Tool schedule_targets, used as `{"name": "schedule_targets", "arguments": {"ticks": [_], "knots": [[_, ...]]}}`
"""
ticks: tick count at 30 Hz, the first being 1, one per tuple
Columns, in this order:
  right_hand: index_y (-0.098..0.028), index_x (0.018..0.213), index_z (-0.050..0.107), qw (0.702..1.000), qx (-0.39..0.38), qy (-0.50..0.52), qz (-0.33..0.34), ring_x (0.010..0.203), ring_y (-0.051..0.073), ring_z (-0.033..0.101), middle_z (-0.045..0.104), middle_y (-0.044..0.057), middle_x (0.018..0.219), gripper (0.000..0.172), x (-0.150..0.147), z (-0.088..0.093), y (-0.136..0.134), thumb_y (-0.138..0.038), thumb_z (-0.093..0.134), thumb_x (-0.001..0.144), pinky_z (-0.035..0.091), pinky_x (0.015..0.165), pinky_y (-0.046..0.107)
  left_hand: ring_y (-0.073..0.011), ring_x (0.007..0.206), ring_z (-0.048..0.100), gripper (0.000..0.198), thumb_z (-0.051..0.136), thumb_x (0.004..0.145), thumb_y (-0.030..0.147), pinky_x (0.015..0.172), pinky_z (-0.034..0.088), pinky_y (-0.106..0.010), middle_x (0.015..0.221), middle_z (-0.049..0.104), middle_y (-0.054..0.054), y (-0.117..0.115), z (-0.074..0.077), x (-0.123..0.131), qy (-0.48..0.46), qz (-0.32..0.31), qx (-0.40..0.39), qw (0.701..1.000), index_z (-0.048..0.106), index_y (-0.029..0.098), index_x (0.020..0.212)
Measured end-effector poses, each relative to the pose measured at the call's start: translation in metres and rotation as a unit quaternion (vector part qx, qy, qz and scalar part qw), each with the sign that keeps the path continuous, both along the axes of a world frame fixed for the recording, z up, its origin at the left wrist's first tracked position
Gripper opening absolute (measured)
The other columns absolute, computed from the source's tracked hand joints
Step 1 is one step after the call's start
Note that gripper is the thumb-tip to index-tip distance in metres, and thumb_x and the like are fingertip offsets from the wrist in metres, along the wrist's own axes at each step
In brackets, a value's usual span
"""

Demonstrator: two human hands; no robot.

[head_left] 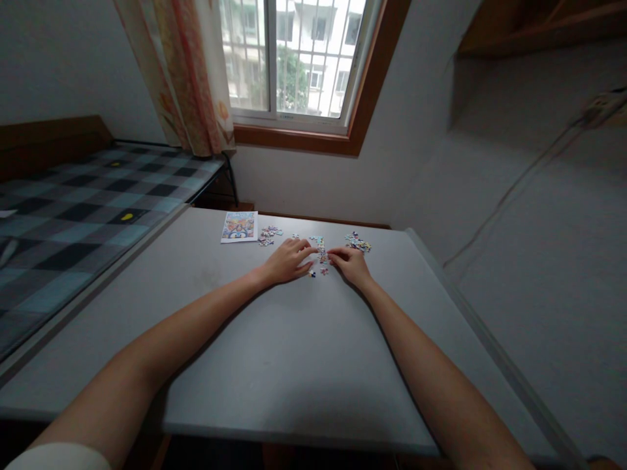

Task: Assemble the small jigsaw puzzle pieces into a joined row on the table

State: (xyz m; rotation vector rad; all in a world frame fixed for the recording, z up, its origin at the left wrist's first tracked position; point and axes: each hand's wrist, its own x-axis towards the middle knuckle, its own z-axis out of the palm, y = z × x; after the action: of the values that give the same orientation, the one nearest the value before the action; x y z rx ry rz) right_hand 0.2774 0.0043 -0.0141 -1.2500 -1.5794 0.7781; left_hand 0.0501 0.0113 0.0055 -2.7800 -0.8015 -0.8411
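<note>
A narrow joined strip of small jigsaw puzzle pieces [321, 246] lies on the grey-white table between my hands. On its left side rests my left hand [290, 261], palm down with its fingers apart and nothing visible in them. My right hand [351, 264] pinches at the strip's right edge, its thumb and fingertips closed on what appears to be a puzzle piece, mostly hidden by them. Just below the strip lie a loose pinkish piece [324, 271] and a dark-and-yellow piece [312, 274], close to my left fingertips.
Loose puzzle pieces form one pile [267, 235] beyond my left hand and another pile [360, 243] beyond my right. A printed picture sheet [240, 227] lies at the table's far left. A checked bed [122, 189] adjoins the left side; a wall [529, 261] runs along the right.
</note>
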Motion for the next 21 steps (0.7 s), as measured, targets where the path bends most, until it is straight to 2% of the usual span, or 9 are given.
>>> {"name": "schedule_targets", "arguments": {"ticks": [5, 12, 17, 21], "knots": [[-0.016, 0.081, 0.074, 0.999, 0.014, -0.04, 0.002, 0.064, 0.018, 0.065, 0.073, 0.007, 0.075, 0.022, -0.001, 0.001, -0.001, -0.033, 0.061, 0.074, 0.052, 0.066, 0.031, -0.0211, 0.097, 0.055, 0.03, 0.048, 0.095, 0.035, 0.088, 0.04, -0.036, 0.105, 0.062, -0.008, -0.002, -0.001, 0.001, 0.031, -0.007, 0.005, 0.999, 0.061, 0.02, 0.117], [-0.016, 0.08, 0.074, 0.996, 0.033, -0.078, 0.011, 0.068, 0.018, 0.064, 0.073, 0.006, 0.075, 0.021, 0.0, 0.003, -0.004, -0.03, 0.06, 0.075, 0.05, 0.066, 0.029, -0.0206, 0.093, 0.056, 0.029, 0.048, 0.095, 0.036, 0.087, 0.041, -0.036, 0.099, 0.064, -0.007, -0.001, -0.003, 0.001, 0.009, 0.0, -0.015, 1.0, 0.067, 0.02, 0.11], [-0.017, 0.079, 0.075, 0.993, 0.015, -0.104, 0.045, 0.067, 0.017, 0.064, 0.074, 0.006, 0.076, 0.017, 0.0, 0.009, -0.011, -0.027, 0.063, 0.074, 0.049, 0.066, 0.029, -0.0201, 0.094, 0.056, 0.033, 0.049, 0.095, 0.039, 0.087, 0.043, -0.036, 0.102, 0.063, -0.008, 0.001, -0.005, 0.0, 0.013, -0.032, -0.037, 0.999, 0.065, 0.021, 0.117], [-0.017, 0.077, 0.074, 0.994, 0.008, -0.101, 0.035, 0.067, 0.017, 0.065, 0.075, 0.006, 0.076, 0.014, -0.002, 0.011, -0.014, -0.027, 0.065, 0.074, 0.05, 0.067, 0.029, -0.0198, 0.094, 0.056, 0.034, 0.05, 0.094, 0.039, 0.086, 0.044, -0.036, 0.102, 0.063, -0.008, 0.0, -0.004, 0.0, 0.013, -0.056, -0.042, 0.997, 0.064, 0.023, 0.12]]}}
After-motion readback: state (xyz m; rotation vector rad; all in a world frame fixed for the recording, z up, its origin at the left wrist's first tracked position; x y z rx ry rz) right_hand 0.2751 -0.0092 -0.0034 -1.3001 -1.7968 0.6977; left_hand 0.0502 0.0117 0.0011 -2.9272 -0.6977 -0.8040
